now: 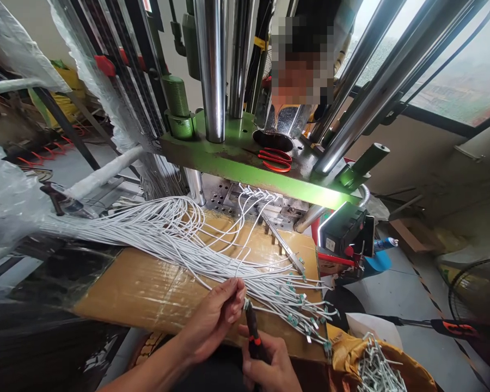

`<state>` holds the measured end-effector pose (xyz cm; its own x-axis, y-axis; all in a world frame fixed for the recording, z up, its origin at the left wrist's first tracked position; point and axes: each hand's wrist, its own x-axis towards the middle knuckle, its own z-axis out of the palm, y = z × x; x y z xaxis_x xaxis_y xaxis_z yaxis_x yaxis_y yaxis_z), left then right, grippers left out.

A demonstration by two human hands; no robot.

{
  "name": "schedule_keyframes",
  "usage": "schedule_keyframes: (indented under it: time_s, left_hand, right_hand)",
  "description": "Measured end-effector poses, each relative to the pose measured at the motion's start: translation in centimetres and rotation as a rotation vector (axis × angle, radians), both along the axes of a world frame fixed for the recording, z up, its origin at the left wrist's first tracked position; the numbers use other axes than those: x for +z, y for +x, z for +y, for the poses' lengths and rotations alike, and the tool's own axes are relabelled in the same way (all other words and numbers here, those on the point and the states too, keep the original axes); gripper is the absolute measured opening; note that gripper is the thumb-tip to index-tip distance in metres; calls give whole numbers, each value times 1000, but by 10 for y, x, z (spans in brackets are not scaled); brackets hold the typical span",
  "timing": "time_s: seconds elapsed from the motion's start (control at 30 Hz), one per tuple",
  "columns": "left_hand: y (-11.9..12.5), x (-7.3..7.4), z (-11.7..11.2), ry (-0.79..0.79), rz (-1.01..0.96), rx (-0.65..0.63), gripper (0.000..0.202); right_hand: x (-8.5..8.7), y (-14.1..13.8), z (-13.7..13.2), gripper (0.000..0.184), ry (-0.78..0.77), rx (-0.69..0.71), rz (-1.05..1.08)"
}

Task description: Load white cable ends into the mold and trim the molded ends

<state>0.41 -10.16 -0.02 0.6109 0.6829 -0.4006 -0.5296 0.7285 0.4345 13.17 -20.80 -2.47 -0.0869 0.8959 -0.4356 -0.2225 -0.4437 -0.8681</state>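
A green press [245,169] stands behind the cardboard-covered tabletop [139,288], where a bundle of white wires [179,245] fans out. The left hand [214,321] curls its fingers [239,291] closed around wire ends, seemingly, while the right hand [265,365] grips black-handled pliers [252,332] just beside them.

- Workboard, cardboard-covered [147,288]: before the press, far edge beneath the press platen [245,169].
- Wire bundle [159,231]: on the board, entering at the left edge; ends run to the far edge and the front right corner.
- Toothed metal strip [283,245]: on the board, toward the right edge, beside the wires.
- Perforated mould plate [218,198]: behind the board, under the platen.
- Scissors [274,159]: on the platen.
- Control box [345,231]: beyond the board's right edge.
- Bag of metal hooks [378,365]: off the front right corner.
- Left hand [214,318]: at the front edge, on the wires.
- Right hand [265,365]: just right of it, around a hand tool [253,332].
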Motion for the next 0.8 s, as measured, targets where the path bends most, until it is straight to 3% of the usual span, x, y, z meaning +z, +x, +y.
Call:
schedule_keyframes:
  time_s: [0.1, 0.23, 0.37, 0.5, 0.6, 0.7, 0.8]
  left_hand:
    - [-2, -4, -1, -1, 25, -7, 24]
    - [-3, -5, -2, -8, 64, -30, 26]
    - [-5, -4, -3, 23, 62, -74, 28]
    - [-7, -7, -2, 83, 19, -114, 29]
    - [-8, -12, -1, 113, -30, -143, 31]
    - [-10, -15, -7, 204, -57, -134, 36]
    - [-13, -16, -21, 393, -48, -68, 42]
  right_hand:
    - [3, 2, -1, 32, 64, -19, -227]
    - [-2, 5, -8, 54, 282, -84, -672]
    - [-12, 10, -17, 67, 373, -83, -923]
    - [-17, 14, -21, 70, 398, -28, -980]
    - [-18, 12, -22, 61, 395, -31, -964]
    - [-22, 5, -24, 48, 423, -98, -946]
    - [-28, -5, -26, 41, 469, -214, -934]
